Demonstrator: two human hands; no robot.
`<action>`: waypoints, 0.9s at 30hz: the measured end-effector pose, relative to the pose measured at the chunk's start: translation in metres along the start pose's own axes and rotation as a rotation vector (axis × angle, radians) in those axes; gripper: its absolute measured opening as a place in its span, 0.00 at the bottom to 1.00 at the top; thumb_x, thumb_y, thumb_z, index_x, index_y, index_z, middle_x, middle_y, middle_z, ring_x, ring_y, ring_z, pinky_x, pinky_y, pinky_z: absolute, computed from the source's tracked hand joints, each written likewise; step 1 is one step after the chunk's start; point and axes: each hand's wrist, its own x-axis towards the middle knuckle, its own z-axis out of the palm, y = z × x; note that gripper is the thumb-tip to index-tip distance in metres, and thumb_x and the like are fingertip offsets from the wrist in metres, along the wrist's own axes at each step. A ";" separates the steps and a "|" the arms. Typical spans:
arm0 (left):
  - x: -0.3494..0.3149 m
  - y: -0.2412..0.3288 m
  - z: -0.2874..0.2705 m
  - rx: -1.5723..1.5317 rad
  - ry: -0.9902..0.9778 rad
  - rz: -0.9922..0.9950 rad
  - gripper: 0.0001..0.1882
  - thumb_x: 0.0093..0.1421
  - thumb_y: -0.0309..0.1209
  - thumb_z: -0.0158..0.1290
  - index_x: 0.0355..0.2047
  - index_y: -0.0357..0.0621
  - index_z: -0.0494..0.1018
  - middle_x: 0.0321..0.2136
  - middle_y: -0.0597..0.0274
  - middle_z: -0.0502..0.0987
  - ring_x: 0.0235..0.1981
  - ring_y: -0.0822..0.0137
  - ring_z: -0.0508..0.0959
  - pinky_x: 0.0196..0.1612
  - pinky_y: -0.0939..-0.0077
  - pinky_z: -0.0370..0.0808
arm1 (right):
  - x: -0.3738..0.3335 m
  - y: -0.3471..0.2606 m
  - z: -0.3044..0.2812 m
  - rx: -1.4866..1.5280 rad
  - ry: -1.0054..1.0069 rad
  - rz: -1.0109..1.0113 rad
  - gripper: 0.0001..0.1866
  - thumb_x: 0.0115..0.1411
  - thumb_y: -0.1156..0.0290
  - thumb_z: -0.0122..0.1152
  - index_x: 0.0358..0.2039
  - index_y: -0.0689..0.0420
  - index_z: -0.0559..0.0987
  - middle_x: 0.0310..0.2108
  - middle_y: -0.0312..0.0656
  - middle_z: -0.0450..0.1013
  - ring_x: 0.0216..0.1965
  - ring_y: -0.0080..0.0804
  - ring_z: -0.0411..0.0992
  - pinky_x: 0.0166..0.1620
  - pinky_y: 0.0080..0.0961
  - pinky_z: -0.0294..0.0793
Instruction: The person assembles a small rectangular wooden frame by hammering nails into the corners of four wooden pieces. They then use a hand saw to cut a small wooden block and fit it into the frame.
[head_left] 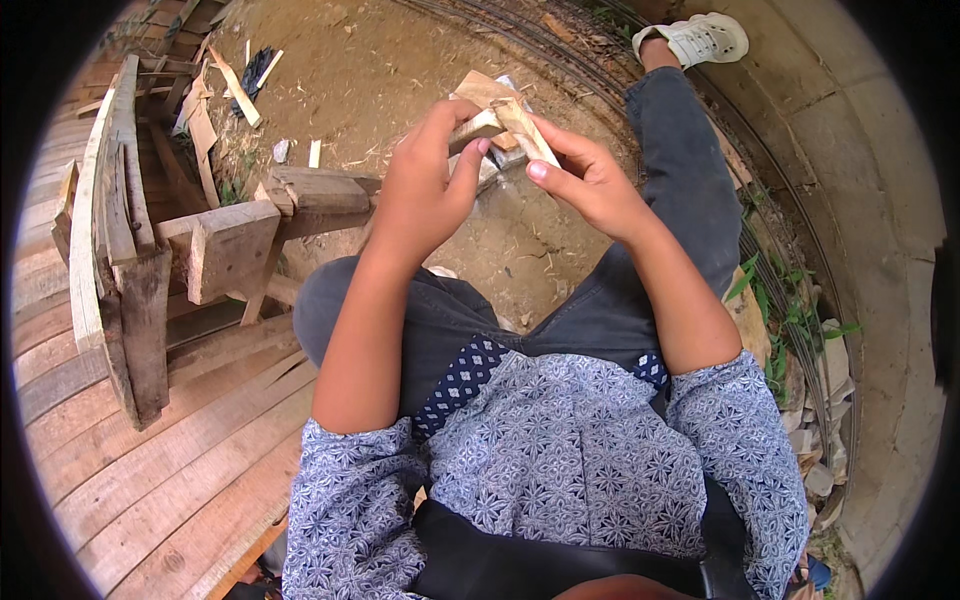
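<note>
My left hand (425, 185) and my right hand (590, 180) are raised together above my knees. Both grip small pale wooden pieces. The left fingers close on a short wooden block (475, 128). The right fingers pinch a thin wooden strip (527, 130) that crosses the block. The two pieces touch between my fingertips. A larger tan wood scrap (482, 88) shows just behind them; I cannot tell whether it is held or lies on the ground. I sit with dark trousers, my right leg stretched out to a white shoe (702, 38).
A rough wooden frame of planks and blocks (225, 245) stands at my left on a plank floor (150, 470). Bare dirt with wood offcuts (235, 85) lies ahead. A curved concrete wall (870, 200) with weeds (790, 310) runs along the right.
</note>
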 end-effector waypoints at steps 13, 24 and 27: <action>-0.004 0.004 0.002 -0.130 -0.063 -0.054 0.14 0.67 0.25 0.47 0.52 0.33 0.68 0.43 0.55 0.78 0.45 0.67 0.77 0.50 0.72 0.72 | 0.000 0.004 -0.008 -0.009 0.112 -0.075 0.25 0.67 0.66 0.58 0.61 0.62 0.71 0.41 0.35 0.75 0.39 0.18 0.71 0.43 0.19 0.72; -0.005 0.007 0.002 -0.558 -0.123 -0.336 0.22 0.70 0.30 0.38 0.61 0.35 0.61 0.42 0.50 0.77 0.36 0.68 0.76 0.41 0.74 0.75 | -0.002 0.002 -0.005 0.205 0.036 0.038 0.26 0.72 0.57 0.46 0.62 0.63 0.69 0.28 0.31 0.64 0.22 0.15 0.61 0.25 0.15 0.63; 0.000 0.014 0.003 -0.865 -0.091 -0.459 0.25 0.70 0.32 0.35 0.66 0.36 0.55 0.42 0.42 0.78 0.29 0.67 0.76 0.32 0.76 0.76 | -0.003 -0.001 -0.001 0.268 0.038 0.057 0.18 0.73 0.59 0.46 0.43 0.62 0.76 0.26 0.34 0.68 0.17 0.17 0.64 0.22 0.18 0.66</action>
